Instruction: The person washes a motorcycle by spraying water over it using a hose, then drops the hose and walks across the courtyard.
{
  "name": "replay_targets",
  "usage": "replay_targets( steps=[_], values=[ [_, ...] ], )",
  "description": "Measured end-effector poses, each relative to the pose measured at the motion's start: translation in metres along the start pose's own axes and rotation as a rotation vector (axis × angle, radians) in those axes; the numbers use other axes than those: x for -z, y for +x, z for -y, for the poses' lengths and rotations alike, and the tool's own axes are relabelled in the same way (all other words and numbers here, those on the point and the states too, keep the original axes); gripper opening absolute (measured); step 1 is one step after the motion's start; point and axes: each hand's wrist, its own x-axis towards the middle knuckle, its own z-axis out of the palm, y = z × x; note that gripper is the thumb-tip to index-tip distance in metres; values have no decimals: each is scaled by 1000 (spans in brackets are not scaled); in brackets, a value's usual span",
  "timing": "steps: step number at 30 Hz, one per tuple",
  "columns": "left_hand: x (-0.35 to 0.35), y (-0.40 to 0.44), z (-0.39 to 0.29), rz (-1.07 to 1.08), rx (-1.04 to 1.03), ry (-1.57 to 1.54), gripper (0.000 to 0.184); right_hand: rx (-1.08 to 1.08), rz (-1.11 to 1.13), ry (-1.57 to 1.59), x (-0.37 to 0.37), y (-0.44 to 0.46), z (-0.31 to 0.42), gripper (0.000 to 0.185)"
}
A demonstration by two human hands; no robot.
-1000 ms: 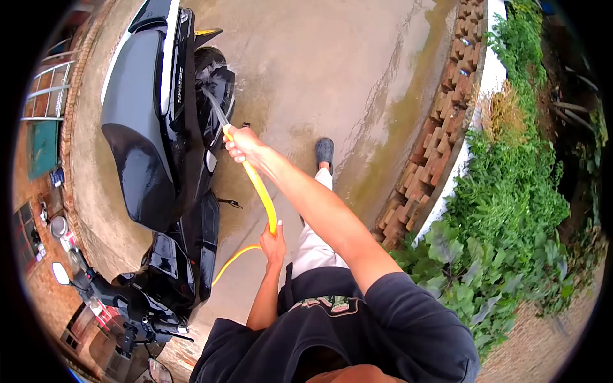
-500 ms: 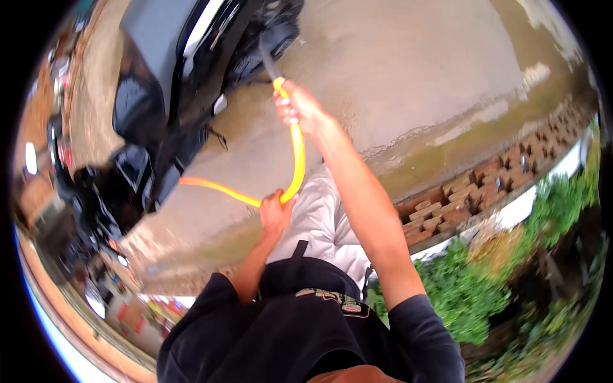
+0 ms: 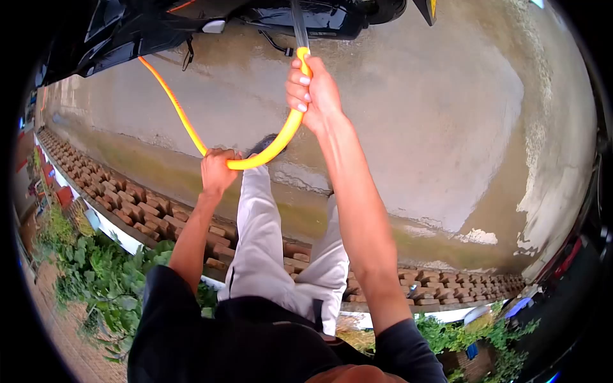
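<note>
A yellow hose (image 3: 274, 150) curves between my two hands. Near its front end my right hand (image 3: 314, 89) is wrapped round it, thumb close to the mouth. Water (image 3: 299, 24) streams from that mouth toward the black motor scooter (image 3: 306, 14) at the top of the view. Lower and to the left, my left hand (image 3: 218, 169) grips the hose farther back. Beyond this hand the hose runs up and left, looking orange, until it passes out of sight at the scooter's dark bodywork.
Wet concrete (image 3: 408, 121) spreads under the scooter and around my feet. Behind me runs a row of stacked bricks (image 3: 143, 210) along a white-edged ledge, with green plants (image 3: 108, 281) past it. A kickstand (image 3: 276, 43) juts from the scooter's underside.
My view and body have turned, so the scooter now lies across the top. Both hands keep hold of the hose, and the water stream now points straight up in view at the scooter's side.
</note>
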Motion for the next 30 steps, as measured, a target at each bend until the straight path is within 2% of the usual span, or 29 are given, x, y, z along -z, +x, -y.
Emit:
replay_targets(
  steps=[2,5,11,12,13,22,25,27,28,30],
  values=[
    [-27,4,-6,-109,-14,35,31,-21,31,-45,11,8,7,22],
    [-44,-2,-17,-163,30,42,29,-40,92,-81,27,6,9,22],
    [-73,5,-26,-174,57,45,27,-79,222,-197,43,19,20,19],
    [-81,11,-29,-165,60,39,27,-138,196,-149,47,26,22,27],
    [-89,19,-34,-160,64,34,27,-147,210,-154,52,31,29,27],
    [-153,59,-32,-142,129,-8,22,-122,255,-365,75,73,42,27],
    [-179,65,-32,-227,116,-83,26,-120,260,-376,84,79,45,26],
    [-188,64,-27,-216,143,-95,26,8,305,-462,89,79,39,18],
    [-194,63,-26,-226,120,-89,26,-83,243,-417,92,83,40,25],
    [-204,66,-27,-234,93,-89,26,-79,253,-428,98,82,40,25]
  ],
)
